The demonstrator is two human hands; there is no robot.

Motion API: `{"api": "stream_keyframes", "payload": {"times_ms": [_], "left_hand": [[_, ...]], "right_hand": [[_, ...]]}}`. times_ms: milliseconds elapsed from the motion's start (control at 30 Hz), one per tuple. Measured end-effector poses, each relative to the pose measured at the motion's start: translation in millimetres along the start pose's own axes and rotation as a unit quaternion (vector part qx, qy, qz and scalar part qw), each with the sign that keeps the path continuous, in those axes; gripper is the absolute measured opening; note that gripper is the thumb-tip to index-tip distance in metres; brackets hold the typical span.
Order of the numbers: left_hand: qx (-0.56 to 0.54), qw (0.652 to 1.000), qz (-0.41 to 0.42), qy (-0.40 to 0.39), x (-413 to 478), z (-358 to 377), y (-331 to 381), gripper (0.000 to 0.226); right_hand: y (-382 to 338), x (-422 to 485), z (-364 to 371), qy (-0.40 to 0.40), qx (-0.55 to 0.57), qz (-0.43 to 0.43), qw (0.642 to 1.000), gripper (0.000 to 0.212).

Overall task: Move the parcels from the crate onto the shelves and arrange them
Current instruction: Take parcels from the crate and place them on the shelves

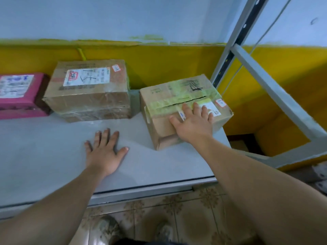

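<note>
Three parcels stand on the grey shelf [53,149]. A small cardboard box with yellow-green tape [169,96] sits at the right end, turned at an angle. My right hand [192,122] lies flat on its near top edge, fingers straight and spread. My left hand [104,151] rests flat on the bare shelf surface to the left of that box, fingers spread, holding nothing. A larger cardboard box with a white label [88,91] stands behind my left hand, near the wall. A pink parcel with a white label [19,98] lies at the far left. The crate is out of view.
A grey metal upright [235,41] and a side rail [276,96] of the rack stand right of the small box. A yellow and white wall runs behind the shelf. Below the shelf edge are patterned floor tiles and my shoes [108,230].
</note>
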State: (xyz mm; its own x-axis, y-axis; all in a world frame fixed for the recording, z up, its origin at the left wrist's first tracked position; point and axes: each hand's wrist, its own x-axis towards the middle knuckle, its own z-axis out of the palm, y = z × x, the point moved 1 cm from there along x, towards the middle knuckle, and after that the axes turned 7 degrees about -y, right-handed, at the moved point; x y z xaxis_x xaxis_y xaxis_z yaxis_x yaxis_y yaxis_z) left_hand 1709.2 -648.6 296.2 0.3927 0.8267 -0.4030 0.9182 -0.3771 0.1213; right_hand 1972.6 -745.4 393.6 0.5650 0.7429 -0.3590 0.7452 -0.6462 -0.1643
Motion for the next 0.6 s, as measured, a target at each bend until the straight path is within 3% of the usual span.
{"api": "stream_keyframes", "payload": {"times_ms": [100, 267, 600], "left_hand": [[0.002, 1.0, -0.001, 0.005, 0, 1, 0, 0.075], [0.007, 1.0, -0.003, 0.009, 0, 2, -1, 0.075], [0.015, 1.0, -0.008, 0.014, 0, 3, -1, 0.077]], "right_hand": [[-3, 11, -7, 0.006, 0.001, 0.001, 1.0, 0.081], [25, 8, -11, 0.004, -0.085, -0.12, 0.989, 0.082], [-4, 52, -13, 0.025, -0.069, -0.062, 0.995, 0.079]]}}
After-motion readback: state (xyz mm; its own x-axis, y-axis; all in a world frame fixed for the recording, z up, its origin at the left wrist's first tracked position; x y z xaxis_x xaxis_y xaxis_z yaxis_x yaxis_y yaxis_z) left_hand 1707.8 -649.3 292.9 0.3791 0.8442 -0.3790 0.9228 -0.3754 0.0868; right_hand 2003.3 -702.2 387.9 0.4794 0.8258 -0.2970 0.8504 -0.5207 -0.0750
